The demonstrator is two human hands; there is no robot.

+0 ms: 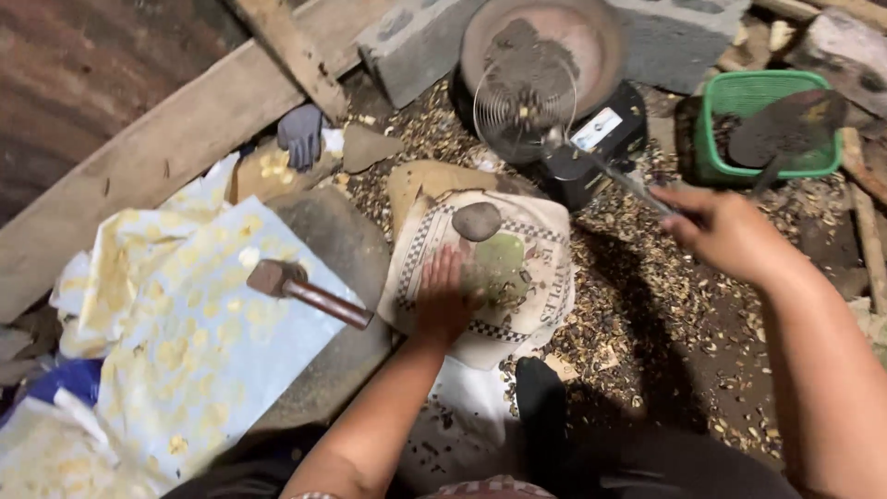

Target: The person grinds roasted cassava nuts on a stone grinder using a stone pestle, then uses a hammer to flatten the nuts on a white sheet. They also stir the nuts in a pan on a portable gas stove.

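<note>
On the printed sack (517,277) in the middle of the floor, the left hand (445,300) lies flat, fingers spread, pinning the cloth down beside the green patch. A flat dark stone (477,221) sits just above that hand on the same sack. The right hand (725,231), off to the right of the sack, is closed around the thin handle of a round wire scoop (525,106), which hangs over the dark pan (591,37) up beyond the sack.

My two cents: keep the scoop level so the bits in it don't spill, and hold the flat palm firm so the sack doesn't bunch. The hammer (309,291) lies left of the sack on pale patterned cloth (194,342), a green basket (730,129) sits far right, and husks are scattered all around.
</note>
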